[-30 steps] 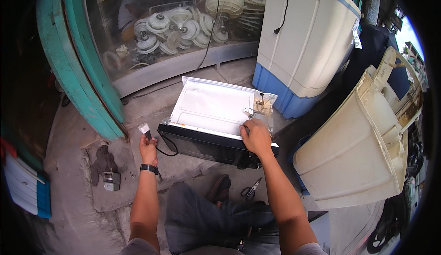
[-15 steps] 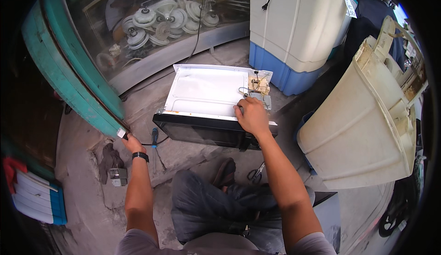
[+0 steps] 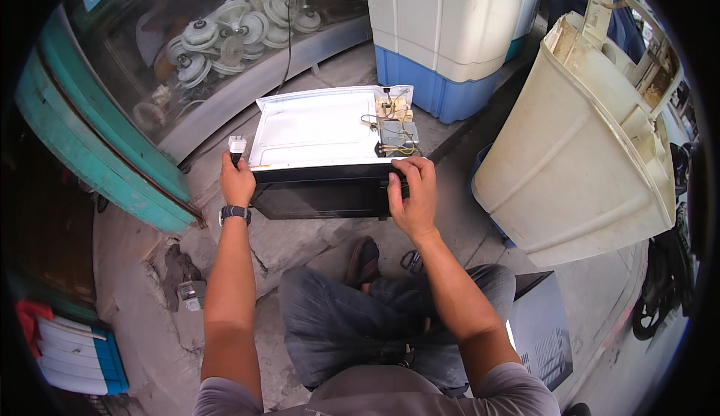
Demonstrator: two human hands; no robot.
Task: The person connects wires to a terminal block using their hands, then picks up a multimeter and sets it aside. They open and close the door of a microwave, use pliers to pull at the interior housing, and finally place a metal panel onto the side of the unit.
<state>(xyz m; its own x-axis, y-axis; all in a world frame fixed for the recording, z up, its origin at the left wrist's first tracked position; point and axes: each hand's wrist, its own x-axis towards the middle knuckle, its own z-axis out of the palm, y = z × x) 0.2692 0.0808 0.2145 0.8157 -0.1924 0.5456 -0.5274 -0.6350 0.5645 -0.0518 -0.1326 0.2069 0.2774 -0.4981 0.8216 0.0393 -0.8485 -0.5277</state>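
Note:
A microwave oven (image 3: 319, 127) with its outer cover off stands on the floor before me, black front toward me. Its wiring and metal parts (image 3: 396, 137) lie exposed at the right end. My left hand (image 3: 238, 183) is at the oven's front left corner, closed on a white power plug (image 3: 237, 144) that sticks up above the fingers. Over the front right corner, my right hand (image 3: 414, 195) grips the black panel, fingers on the top edge and thumb on the front.
Near my left forearm lie a dark glove (image 3: 178, 266) and a small clear-and-grey box (image 3: 191, 294). Scissors (image 3: 411, 261) rest beside my foot. A metal cover panel (image 3: 544, 333) is by my right knee. Large plastic tubs (image 3: 570, 161) stand at right; a glass cabinet (image 3: 240, 48) is behind.
My left hand has brought the plug from the floor side up to the oven's left corner. My right hand has moved from the exposed parts to the front edge. The view has shifted.

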